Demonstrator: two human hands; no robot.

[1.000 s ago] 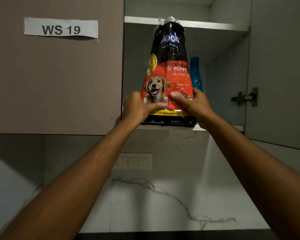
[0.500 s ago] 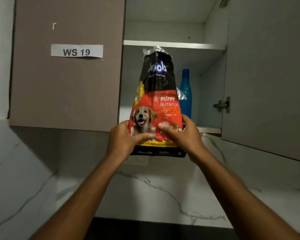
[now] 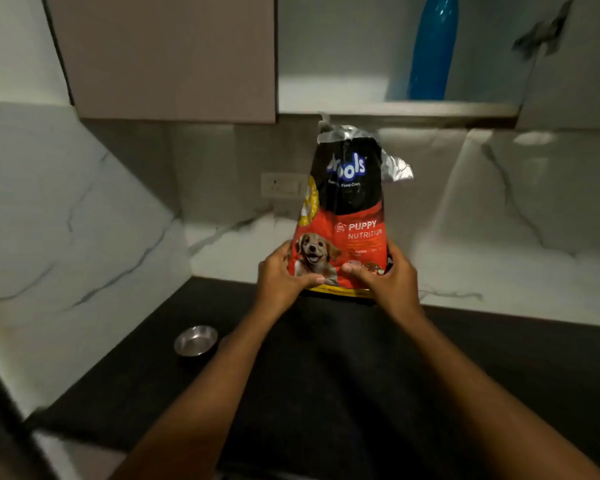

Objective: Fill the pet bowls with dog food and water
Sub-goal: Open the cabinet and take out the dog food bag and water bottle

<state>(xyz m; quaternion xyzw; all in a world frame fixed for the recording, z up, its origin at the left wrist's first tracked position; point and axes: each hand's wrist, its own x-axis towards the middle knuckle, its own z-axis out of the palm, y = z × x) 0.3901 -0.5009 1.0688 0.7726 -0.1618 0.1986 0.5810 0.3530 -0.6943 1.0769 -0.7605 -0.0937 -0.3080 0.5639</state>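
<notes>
Head view shows the left hand point(image 3: 281, 278) and right hand point(image 3: 388, 282) each gripping the dog food bag point(image 3: 347, 216) low on its sides, thumbs across the front. The bag stands upright over the back of the dark worktop point(image 3: 326, 393); whether its base touches is hard to tell in the dim light. A steel bowl point(image 3: 195, 340) sits on the worktop well apart to the left. The bag's torn foil top gapes open. Held so low, the tall bag could flop over, and a fast tilt would scatter kibble past the small bowl.
</notes>
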